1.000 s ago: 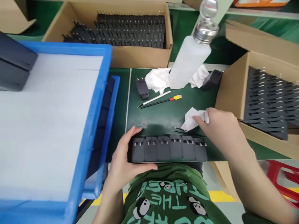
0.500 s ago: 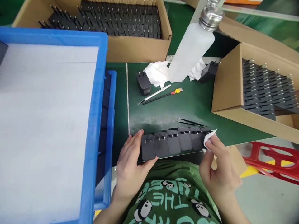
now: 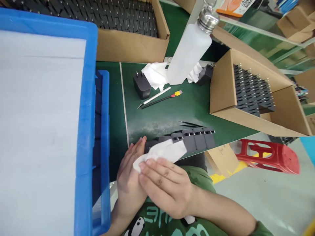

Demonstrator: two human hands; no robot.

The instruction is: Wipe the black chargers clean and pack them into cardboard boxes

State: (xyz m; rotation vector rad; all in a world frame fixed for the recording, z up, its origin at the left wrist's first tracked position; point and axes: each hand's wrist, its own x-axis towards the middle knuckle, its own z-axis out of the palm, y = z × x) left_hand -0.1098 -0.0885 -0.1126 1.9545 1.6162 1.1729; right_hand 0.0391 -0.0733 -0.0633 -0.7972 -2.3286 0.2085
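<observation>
A row of several black power adapters lies along the table's near edge, metal prongs up. My left hand is wrapped against the row's left end, fingers along its side; its thumb is hidden behind my other hand. In my right hand, fingers pressed together, is a white wipe. The wipe lies over the left part of the row and covers some adapters. Just behind the row rests a pair of dark tweezers.
Cardboard boxes of adapters stand at the back and right. A blue crate fills the left. Mid-table are a white bottle, a single adapter, a pen-like tool and a USB cable end. A red stool stands below.
My right hand has moved left with the wipe, from the row's right end to its left end. My left hand stays at the left end. The view has shifted to the right.
</observation>
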